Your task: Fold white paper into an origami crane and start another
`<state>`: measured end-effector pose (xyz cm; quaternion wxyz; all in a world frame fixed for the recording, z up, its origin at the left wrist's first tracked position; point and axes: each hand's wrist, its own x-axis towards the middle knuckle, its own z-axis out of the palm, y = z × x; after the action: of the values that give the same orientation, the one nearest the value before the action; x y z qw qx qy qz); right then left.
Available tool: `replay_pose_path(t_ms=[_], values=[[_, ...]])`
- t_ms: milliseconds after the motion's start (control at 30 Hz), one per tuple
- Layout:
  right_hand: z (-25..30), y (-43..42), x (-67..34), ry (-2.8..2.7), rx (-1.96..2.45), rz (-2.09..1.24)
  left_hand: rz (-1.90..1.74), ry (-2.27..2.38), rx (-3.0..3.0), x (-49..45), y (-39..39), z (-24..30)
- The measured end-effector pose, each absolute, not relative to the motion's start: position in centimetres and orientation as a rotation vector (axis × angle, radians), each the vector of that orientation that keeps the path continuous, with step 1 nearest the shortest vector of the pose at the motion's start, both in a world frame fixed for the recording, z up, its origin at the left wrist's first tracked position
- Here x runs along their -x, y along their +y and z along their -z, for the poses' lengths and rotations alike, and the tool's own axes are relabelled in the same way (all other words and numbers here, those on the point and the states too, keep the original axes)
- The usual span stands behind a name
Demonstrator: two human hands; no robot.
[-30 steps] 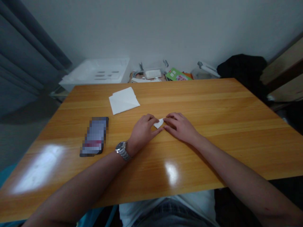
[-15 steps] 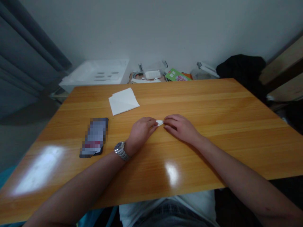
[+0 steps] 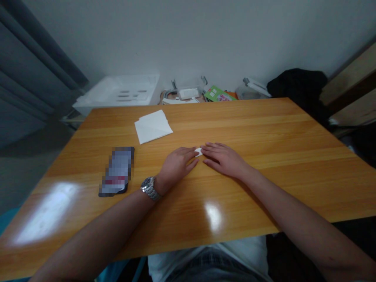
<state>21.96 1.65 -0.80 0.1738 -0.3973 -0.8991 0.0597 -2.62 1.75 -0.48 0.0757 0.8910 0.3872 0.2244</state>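
Observation:
A small white piece of paper (image 3: pixel 198 151) lies on the wooden table between my two hands, its ends covered by fingertips. My left hand (image 3: pixel 177 163), with a metal watch (image 3: pixel 150 188) on its wrist, rests its outstretched fingertips on the paper's left end; the thumb is held apart. From the other side, my right hand (image 3: pixel 223 158) lays its fingers flat over the right end, thumb also apart. Neither hand is closed round the paper. How the paper is folded is too small to tell.
White paper sheets (image 3: pixel 153 127) lie farther back on the table (image 3: pixel 249 129). A phone (image 3: pixel 119 171) with a blurred screen is left of my left hand. Behind the table stand a white tub (image 3: pixel 111 92), a green booklet (image 3: pixel 219 94) and a black cloth heap (image 3: pixel 298 84).
My left thumb has come away from the paper and the left fingers have straightened. My right fingers have shifted slightly left onto the paper's end.

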Motion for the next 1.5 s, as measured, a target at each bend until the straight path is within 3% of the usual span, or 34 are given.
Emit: replay_pose_path(t_ms=[633, 1100, 1500], values=[[0.4, 1.4, -21.7, -2.432, 1.149, -0.153, -0.390, 1.071, -2.873, 2.2, 0.6, -0.5], [1.6, 0.7, -21.6, -2.656, 1.241, -0.218, -0.451, 1.049, -2.860, 2.0, 0.5, -0.5], [1.5, 1.6, -22.1, -2.470, 1.186, -0.440, -0.463, 1.083, -2.826, 2.2, 0.3, -0.2]])
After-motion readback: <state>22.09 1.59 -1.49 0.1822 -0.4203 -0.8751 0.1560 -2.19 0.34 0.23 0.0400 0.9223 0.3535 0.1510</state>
